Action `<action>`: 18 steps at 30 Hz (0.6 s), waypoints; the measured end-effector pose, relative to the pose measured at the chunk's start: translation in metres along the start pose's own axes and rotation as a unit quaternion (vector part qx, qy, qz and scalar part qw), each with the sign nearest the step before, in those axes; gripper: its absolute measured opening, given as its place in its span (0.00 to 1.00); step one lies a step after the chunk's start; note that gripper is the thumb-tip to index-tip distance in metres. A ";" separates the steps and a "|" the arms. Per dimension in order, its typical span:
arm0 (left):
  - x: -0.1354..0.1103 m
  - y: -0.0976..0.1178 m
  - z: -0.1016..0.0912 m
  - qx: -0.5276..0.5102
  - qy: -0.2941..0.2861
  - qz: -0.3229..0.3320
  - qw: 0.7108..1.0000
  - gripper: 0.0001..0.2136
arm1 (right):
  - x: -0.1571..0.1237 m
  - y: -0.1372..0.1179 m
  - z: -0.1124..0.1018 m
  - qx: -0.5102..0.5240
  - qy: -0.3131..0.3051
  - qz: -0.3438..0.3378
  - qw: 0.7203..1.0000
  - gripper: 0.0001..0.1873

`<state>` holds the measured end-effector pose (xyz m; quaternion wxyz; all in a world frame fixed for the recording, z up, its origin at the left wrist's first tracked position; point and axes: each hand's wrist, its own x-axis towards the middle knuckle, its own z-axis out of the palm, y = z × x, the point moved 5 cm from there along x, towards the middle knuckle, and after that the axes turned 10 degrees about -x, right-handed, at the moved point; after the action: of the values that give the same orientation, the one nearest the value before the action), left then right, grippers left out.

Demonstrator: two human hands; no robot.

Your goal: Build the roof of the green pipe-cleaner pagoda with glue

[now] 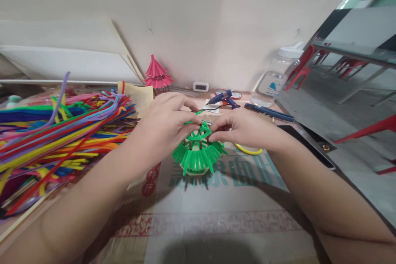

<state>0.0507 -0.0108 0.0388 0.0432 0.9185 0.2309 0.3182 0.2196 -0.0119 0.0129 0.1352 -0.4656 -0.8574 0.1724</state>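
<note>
A small green pipe-cleaner pagoda roof (198, 154) stands on a flattened cardboard sheet (216, 210) in the middle of the table. My left hand (168, 126) is closed, its fingertips pinching the top of the green model from the left. Opposite it, my right hand (244, 130) pinches the same top part with thumb and fingers pressed together. A short green strand sticks up between the two hands. Thin wooden sticks show inside the model's frame.
A big heap of coloured pipe cleaners (58, 132) fills the left side. Behind stand a pink pipe-cleaner pagoda (157, 74), a blue glue gun (224, 99), a small digital clock (200, 86), a clear plastic jar (275, 78) and a blue knife (269, 112). A yellow strand (249, 150) lies under my right wrist.
</note>
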 end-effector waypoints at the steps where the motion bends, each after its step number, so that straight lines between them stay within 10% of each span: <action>1: 0.000 0.000 0.001 -0.003 -0.001 -0.002 1.000 0.07 | 0.000 0.000 0.000 0.002 0.000 -0.002 1.000 0.09; 18: 0.000 0.000 0.005 0.006 -0.008 -0.002 1.000 0.08 | 0.000 -0.004 0.000 -0.001 0.002 -0.013 1.000 0.09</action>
<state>0.0534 -0.0106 0.0348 0.0403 0.9207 0.2343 0.3094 0.2164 -0.0135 0.0145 0.1386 -0.4548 -0.8634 0.1688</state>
